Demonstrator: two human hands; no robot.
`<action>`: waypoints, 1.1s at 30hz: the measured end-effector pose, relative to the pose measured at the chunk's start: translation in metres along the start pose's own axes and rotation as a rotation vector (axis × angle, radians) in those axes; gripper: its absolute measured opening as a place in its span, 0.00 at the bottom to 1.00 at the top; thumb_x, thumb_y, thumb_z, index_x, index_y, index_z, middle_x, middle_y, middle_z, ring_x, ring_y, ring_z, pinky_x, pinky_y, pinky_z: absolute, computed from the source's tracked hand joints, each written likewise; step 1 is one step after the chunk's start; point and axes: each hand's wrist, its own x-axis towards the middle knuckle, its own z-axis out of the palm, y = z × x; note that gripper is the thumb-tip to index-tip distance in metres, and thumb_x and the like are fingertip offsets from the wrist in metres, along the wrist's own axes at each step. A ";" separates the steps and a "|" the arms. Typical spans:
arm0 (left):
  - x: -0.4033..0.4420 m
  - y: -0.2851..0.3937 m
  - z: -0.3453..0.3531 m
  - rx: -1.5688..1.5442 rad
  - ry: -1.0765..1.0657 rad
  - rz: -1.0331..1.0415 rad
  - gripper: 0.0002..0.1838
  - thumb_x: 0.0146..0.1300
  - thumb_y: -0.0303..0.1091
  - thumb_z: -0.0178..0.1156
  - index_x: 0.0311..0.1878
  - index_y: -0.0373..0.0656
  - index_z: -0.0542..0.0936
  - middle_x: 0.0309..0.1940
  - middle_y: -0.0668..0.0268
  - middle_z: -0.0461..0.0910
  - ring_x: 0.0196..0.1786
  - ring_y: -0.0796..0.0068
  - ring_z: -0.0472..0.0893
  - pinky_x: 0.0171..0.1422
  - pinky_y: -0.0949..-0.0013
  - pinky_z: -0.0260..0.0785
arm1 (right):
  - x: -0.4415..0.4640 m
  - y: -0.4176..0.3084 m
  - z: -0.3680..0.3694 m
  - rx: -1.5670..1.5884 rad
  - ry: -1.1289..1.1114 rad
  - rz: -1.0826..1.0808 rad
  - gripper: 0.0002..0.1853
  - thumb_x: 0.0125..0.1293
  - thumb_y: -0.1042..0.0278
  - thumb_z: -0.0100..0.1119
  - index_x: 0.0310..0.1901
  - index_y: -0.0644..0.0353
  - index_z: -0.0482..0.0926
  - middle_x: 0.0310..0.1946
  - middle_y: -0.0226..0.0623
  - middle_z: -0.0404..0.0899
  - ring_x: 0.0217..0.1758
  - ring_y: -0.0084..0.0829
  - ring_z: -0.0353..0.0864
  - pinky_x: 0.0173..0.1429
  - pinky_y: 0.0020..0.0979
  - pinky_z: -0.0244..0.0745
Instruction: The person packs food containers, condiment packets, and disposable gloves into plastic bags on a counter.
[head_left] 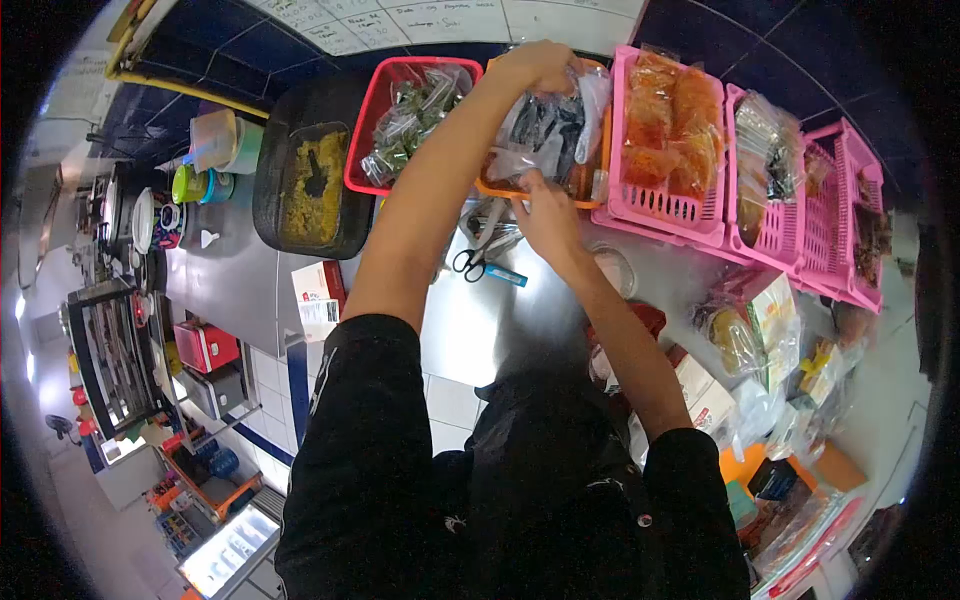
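Observation:
An orange basket (604, 150) at the back centre holds clear plastic bags (545, 128) with dark contents. My left hand (545, 68) reaches over its far side, with the fingers curled onto the plastic. At the near rim, my right hand (548, 215) has its fingertips closed on the lower edge of the plastic. Left of this basket stands a red basket (354, 150) of bagged green leaves (415, 120). A pink basket (715, 215) with bags of orange food (675, 125) stands to the right.
Black-handled scissors (469, 265) and a blue-handled tool (507, 275) lie on the steel counter (450, 330). A black tray (270, 185) of yellow food sits left. More pink baskets (818, 225), cartons (700, 390) and a round clear lid (613, 268) are right.

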 end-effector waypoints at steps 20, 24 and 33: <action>-0.046 0.084 0.145 -0.381 0.406 -0.645 0.50 0.52 0.36 0.64 0.75 0.28 0.52 0.63 0.38 0.65 0.67 0.38 0.65 0.70 0.36 0.58 | -0.004 0.078 0.008 0.049 0.059 -0.109 0.29 0.60 0.68 0.66 0.60 0.71 0.68 0.43 0.66 0.81 0.47 0.63 0.82 0.50 0.54 0.77; -0.049 0.095 0.148 -0.340 0.470 -0.595 0.40 0.56 0.41 0.61 0.69 0.28 0.62 0.62 0.44 0.68 0.66 0.42 0.68 0.68 0.33 0.59 | -0.005 0.067 -0.002 -0.020 -0.199 -0.033 0.32 0.59 0.66 0.68 0.61 0.71 0.67 0.48 0.61 0.81 0.50 0.60 0.81 0.55 0.53 0.75; -0.056 0.056 0.163 -0.540 0.664 -0.628 0.29 0.62 0.54 0.57 0.52 0.36 0.83 0.73 0.38 0.61 0.74 0.34 0.59 0.74 0.37 0.50 | -0.005 0.056 -0.005 -0.015 0.004 0.053 0.16 0.60 0.67 0.68 0.45 0.65 0.74 0.36 0.55 0.82 0.44 0.57 0.83 0.50 0.51 0.76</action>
